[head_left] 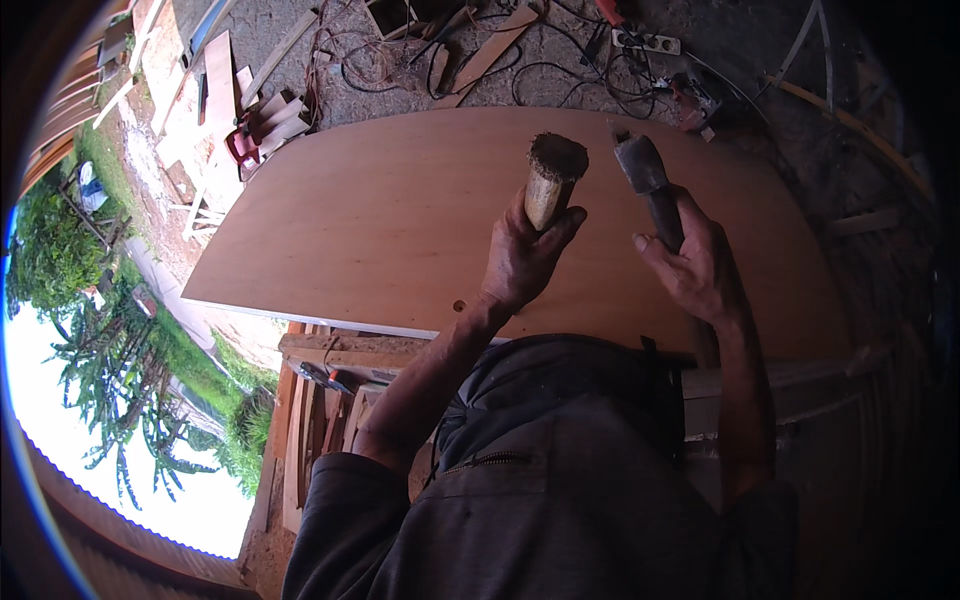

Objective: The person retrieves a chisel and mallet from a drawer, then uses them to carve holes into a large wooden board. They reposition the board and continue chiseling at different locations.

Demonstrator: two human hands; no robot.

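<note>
My left hand [520, 262] is closed round a thick, pale wooden handle [545, 198], held upright over the panel. Its top end is dark, flattened and frayed; whatever lies below my fist is hidden. To the right, my right hand [695, 255] grips a hammer [642, 165] with a worn grey metal head and a dark shaft. The hammer head is raised beside the wooden handle, apart from it. Beneath both hands lies a large, smooth brown wooden panel [370, 215] with a small round hole [459, 306] near its front edge.
Beyond the panel, tangled cables [560, 70], a white power strip [646, 42] and wood offcuts [495, 50] lie on the rough floor. A red tool [241, 147] rests among scraps at the far left. Stacked timber [345, 350] stands at the near left, against my side.
</note>
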